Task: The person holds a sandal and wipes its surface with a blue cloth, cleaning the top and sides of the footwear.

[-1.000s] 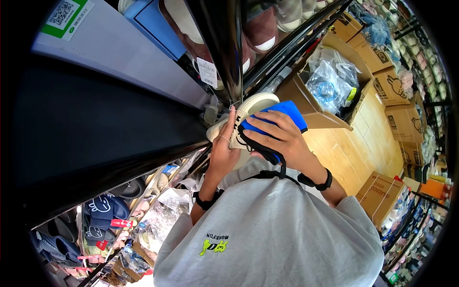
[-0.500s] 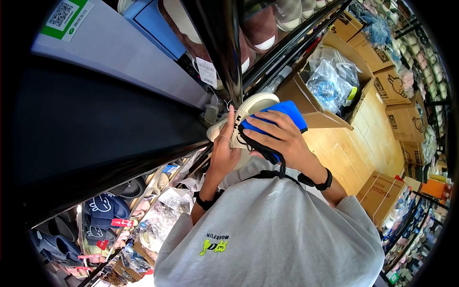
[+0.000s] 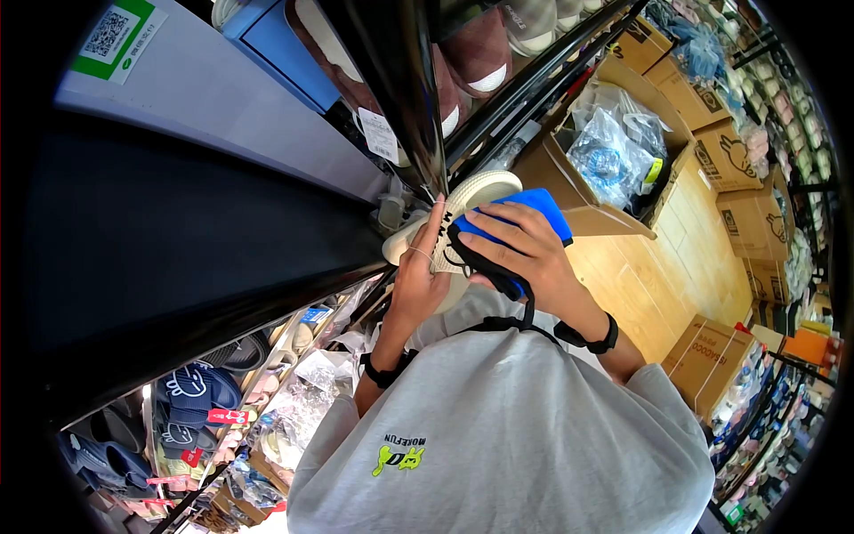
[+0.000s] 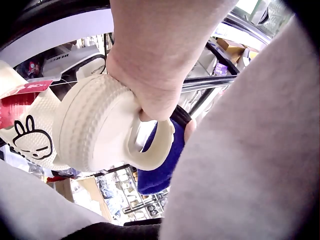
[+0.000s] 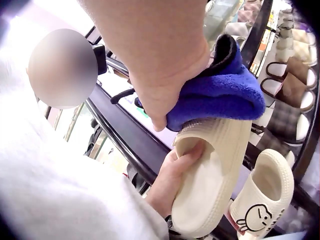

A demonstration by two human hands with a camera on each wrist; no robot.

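My left hand (image 3: 418,283) grips a cream slipper (image 3: 489,185), its thumb inside the foot opening in the right wrist view. Ribbed sides and an open toe show on this slipper in the left wrist view. My right hand (image 3: 532,256) holds a blue plush cloth (image 3: 546,212) with black edging and a black loop against the slipper's upper, fingers spread across it. Beside them is a second cream slipper (image 5: 257,205) with a black rabbit face. A red tag (image 4: 30,90) lies by that one, and a thin string crosses my left hand.
A black post (image 3: 414,98) rises just beyond my hands, next to a wide dark panel (image 3: 205,231). Plaid slippers (image 3: 476,58) fill a shelf behind. An open carton (image 3: 574,182) of bagged goods stands at right, with more boxes (image 3: 729,160) farther off. Navy slippers (image 3: 200,392) hang at lower left.
Both hands, the slipper and the cloth have shifted very slightly to the right in the head view. Both holds look the same.
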